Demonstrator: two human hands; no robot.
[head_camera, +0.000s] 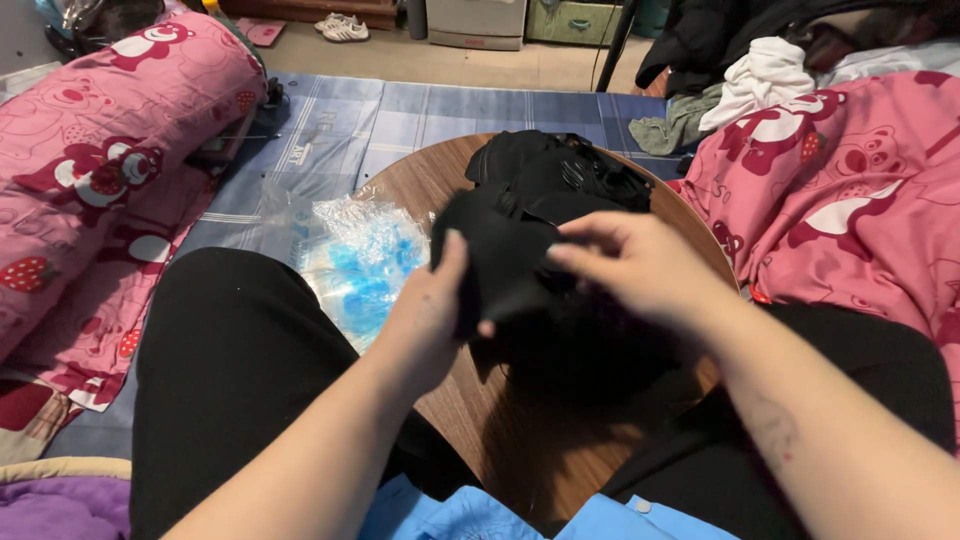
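Head view: left hand (425, 320) and right hand (635, 265) at frame centre, fingers clamped on black cloth piece (500, 260) above round wooden table (420, 175). Probably soft, light, limp; best pinched along an edge. Black pile (560, 170) behind, clear plastic bag (350, 255) left.

One head-worn camera looks steeply down, close over the round wooden table (420, 180) across the person's lap.

A round wooden tabletop (420, 180) sat at center. At 9 o'clock from it lay a clear plastic bag (350, 255) with blue contents. Pink cartoon-print bedding (95, 150) lay at 9 o'clock, more at 3. A white garment (765, 75) lay at 1 o'clock, 2 white shoes (342, 27) at 11.
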